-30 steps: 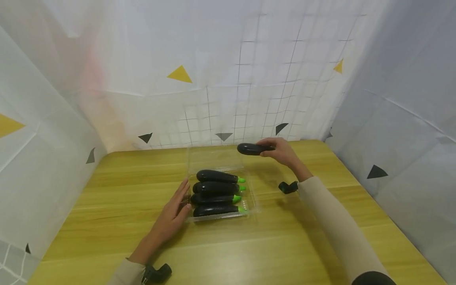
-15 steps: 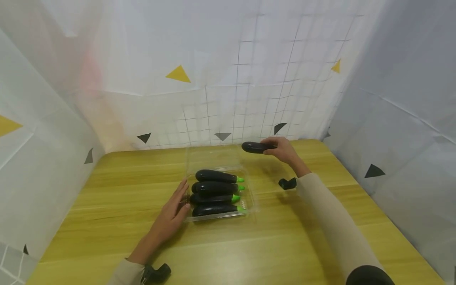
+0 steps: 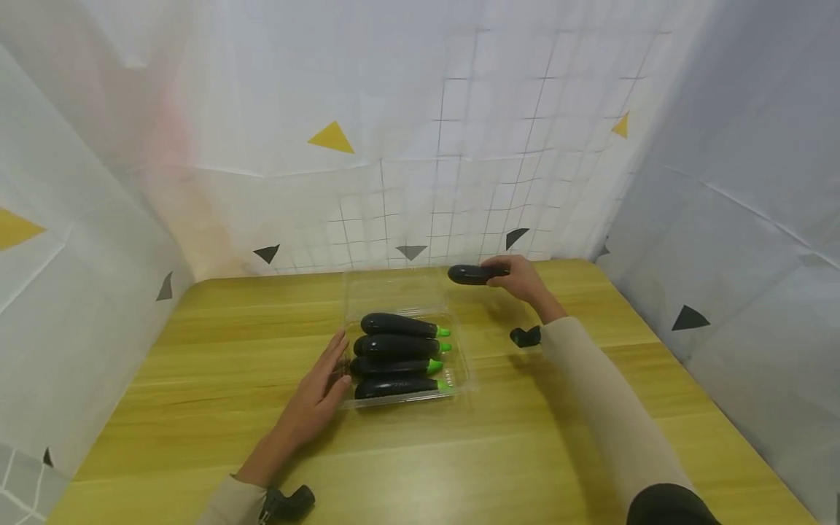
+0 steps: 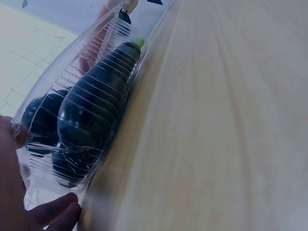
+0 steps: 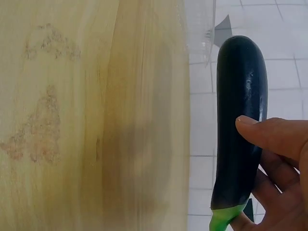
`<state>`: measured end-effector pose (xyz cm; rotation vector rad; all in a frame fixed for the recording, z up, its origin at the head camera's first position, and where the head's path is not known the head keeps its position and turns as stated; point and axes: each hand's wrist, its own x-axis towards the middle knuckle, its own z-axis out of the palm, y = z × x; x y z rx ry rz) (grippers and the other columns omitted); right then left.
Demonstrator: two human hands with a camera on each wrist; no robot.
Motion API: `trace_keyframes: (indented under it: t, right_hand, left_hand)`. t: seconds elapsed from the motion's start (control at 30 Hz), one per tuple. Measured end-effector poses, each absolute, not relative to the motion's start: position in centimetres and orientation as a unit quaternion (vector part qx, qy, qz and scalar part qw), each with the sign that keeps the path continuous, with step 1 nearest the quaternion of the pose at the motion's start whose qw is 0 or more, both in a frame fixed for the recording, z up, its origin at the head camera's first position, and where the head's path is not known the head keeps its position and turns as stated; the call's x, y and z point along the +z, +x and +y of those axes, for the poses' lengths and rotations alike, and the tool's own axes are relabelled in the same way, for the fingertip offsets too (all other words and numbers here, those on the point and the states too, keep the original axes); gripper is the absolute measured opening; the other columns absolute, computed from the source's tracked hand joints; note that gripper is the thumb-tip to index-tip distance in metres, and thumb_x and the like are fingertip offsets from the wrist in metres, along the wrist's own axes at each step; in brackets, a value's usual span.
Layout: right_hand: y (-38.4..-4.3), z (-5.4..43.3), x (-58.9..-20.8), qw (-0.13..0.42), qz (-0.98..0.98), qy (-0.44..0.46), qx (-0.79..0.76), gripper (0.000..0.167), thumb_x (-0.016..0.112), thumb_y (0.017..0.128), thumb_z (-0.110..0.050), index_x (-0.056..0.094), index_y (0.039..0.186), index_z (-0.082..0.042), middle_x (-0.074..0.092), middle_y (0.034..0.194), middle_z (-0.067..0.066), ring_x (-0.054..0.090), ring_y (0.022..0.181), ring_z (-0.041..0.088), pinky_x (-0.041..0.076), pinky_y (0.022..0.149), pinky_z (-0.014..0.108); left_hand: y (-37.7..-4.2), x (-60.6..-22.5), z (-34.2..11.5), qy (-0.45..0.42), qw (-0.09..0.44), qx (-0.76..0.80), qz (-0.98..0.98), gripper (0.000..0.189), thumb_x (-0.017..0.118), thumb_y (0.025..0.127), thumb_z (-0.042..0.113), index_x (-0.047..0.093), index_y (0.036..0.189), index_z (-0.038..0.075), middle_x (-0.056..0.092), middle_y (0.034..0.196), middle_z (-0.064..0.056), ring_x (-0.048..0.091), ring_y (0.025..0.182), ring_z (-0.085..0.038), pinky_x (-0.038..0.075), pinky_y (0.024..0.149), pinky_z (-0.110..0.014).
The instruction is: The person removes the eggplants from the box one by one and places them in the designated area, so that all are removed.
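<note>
A clear plastic clamshell box (image 3: 462, 364) lies on the table with its lid (image 3: 394, 290) folded back. Inside it several dark eggplants (image 3: 397, 345) lie side by side, their green stems pointing right. My left hand (image 3: 315, 397) touches the left side of the box, thumb and fingers spread along its wall. Through that ribbed wall (image 4: 91, 101) the eggplants show in the left wrist view. Beyond the box, to the right, my right hand (image 3: 518, 278) holds another eggplant (image 5: 240, 120) above the table. Its thumb presses on one side, with the fingers behind; the green stem points toward the wrist.
The wooden table (image 3: 216, 379) ends at the back against a pale sheet (image 3: 262, 204) with grid lines and triangles. Similar sheets hang at both sides. A black wrist-worn device (image 3: 525, 337) sits by each sleeve.
My right hand has shifted slightly to the right with the eggplant, mostly in the first half second. The left hand, the box and the eggplants in it stay in place.
</note>
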<state>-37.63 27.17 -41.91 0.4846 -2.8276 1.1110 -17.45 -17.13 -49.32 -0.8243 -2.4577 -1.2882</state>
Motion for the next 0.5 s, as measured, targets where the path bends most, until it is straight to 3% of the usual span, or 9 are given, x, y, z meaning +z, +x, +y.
trace_keyframes:
  t: [0.5]
  right_hand:
    - [-39.0, 27.6, -43.7, 0.037, -0.928, 0.161, 0.335, 0.039, 0.077, 0.089, 0.002, 0.072, 0.127, 0.001, 0.066, 0.131, 0.024, 0.057, 0.125, 0.041, 0.041, 0.110, 0.054]
  left_hand:
    - [-17.3, -49.1, -17.1, -0.282, 0.124, -0.436, -0.846, 0.061, 0.053, 0.108, 0.014, 0.030, 0.162, 0.000, 0.020, 0.171, -0.011, 0.026, 0.153, -0.031, 0.016, 0.118, -0.020]
